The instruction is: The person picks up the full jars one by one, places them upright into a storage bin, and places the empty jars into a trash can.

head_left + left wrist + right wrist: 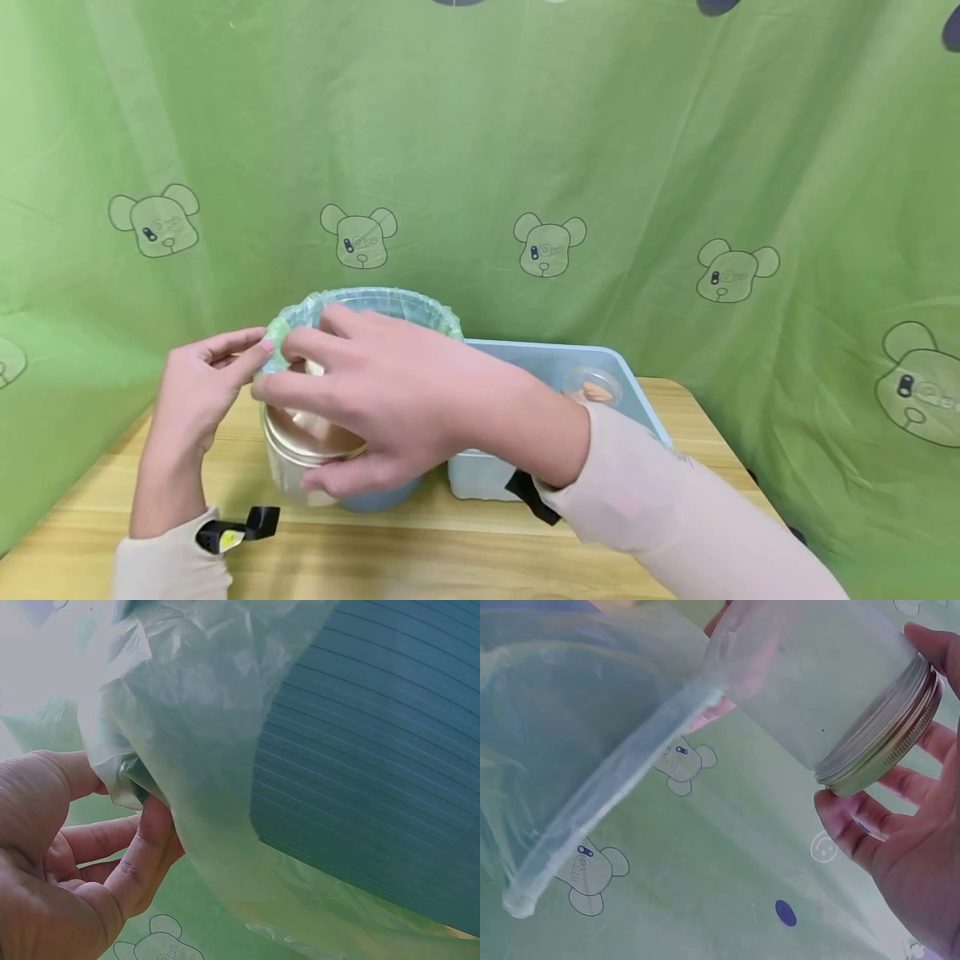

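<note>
Frosted jar: a cloudy plastic jar (311, 446) with a gold metal lid (881, 754), held on its side just in front of the bin, lid end pointing back toward the person.
Right hand: the right hand (375, 400) has its grip wrapped round the jar, thumb under the lid rim and the other fingers (930, 641) over the top (the right wrist view shows the lid edge sitting right between thumb and fingertips).
Left hand: the left hand (198, 392) is closed in a pinch, thumb and fingers (146, 847) nipping the liner at the bin's left rim.
Bin liner: a thin pale green bin liner (217, 750), crinkled, folded over the rim; the pinched bit is bunched up right at the fingertips.
Bin: a blue ribbed bin (375, 765), standing on the table (420, 542) right behind the jar.
Jar vs bin: the jar's base end touches or nearly touches the liner at the rim; can't tell which.
Tub: a light blue plastic tub (626, 379) sits just right of the bin, partly hidden by the right forearm.
Small container: a little round clear container (592, 386) with something tan in it lies inside the tub.
Backdrop: a green cloth (600, 150) with cartoon bear heads hangs behind everything.
</note>
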{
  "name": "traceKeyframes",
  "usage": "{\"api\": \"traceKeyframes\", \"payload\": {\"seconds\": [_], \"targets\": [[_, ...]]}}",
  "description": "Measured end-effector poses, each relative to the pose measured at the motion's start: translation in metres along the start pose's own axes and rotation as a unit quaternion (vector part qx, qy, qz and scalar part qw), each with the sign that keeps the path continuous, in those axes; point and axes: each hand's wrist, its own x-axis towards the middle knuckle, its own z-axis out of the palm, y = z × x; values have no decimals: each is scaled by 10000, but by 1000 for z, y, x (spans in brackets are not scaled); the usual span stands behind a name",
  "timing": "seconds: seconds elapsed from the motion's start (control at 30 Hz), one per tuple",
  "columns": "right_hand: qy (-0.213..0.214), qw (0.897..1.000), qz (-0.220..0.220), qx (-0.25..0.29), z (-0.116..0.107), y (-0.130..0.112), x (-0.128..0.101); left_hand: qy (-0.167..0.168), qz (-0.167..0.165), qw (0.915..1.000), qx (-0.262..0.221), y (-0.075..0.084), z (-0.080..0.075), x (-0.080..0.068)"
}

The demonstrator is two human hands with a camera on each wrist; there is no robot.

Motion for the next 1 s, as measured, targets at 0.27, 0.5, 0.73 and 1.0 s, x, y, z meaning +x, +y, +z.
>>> {"api": "traceKeyframes", "payload": {"seconds": [0.27,0.5,0.73,1.0], "targets": [[337,9988,287,222,-7,19,5,88,187,9991,-377,-1,3,2],[580,9958,668,230,0,34,7,5,147,9996,-247,1,1,0],[575,9927,1057,105,17,52,10,5,103,9998,-175,1,0,-1],[349,9822,1823,282,44,70,8,63,93,9998,-136,2,0,-1]]}}
